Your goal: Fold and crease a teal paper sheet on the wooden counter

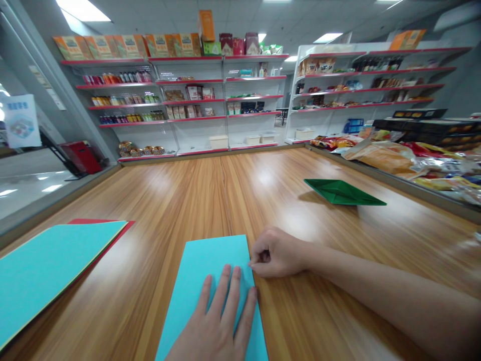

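A light-blue sheet of paper [210, 255] lies on the wooden table in front of me, long and narrow, perhaps folded double. My left hand [221, 321] rests flat on its lower part, fingers stretched out and spread. At the sheet's right edge is my right hand [276, 253], curled with thumb and forefinger together on that edge. Whether paper is pinched between these fingertips is hard to see. Farther off to the right sits a folded green paper shape [343, 192], flat-topped with pointed ends.
To the left lies a stack of coloured paper [56, 260], light blue on top, with yellow and red edges showing. Packaged snacks [394, 158] line the table's right side. Stocked shelves [191, 100] stand beyond the far edge, and a red case [80, 155] is at the left.
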`<state>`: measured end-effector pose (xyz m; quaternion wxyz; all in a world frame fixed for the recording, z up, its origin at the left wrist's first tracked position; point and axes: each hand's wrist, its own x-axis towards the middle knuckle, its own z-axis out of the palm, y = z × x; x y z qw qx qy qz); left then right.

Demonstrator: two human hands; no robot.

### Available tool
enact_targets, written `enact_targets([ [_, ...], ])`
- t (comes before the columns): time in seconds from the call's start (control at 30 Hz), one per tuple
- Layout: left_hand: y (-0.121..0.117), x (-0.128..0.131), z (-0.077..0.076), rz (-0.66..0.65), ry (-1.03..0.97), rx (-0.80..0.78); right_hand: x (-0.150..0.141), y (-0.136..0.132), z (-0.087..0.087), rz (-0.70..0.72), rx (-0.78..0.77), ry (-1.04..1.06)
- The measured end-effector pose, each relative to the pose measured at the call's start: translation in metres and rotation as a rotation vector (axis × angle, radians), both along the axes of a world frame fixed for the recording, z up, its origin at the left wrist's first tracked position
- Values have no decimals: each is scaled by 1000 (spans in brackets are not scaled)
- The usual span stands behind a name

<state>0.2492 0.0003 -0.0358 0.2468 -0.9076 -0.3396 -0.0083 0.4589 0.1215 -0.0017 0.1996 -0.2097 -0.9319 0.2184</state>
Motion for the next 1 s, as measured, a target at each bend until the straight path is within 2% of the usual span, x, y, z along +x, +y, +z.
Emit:
enact_targets([
  [0.13,0,0,0,10,-24,-32,-1,1,2,-49,6,-9],
  [0.37,0,1,-2,-2,43,52,-2,8,4,-122,-6,-29],
  [0.63,0,2,-1,-11,48,70,-1,14,-3,-172,14,-16],
  [0.8,0,2,-2,-4,57,73,-4,21,-5,-263,55,-8],
  [1.0,1,1,-4,-33,63,109,-10,24,3,-388,53,-27],
])
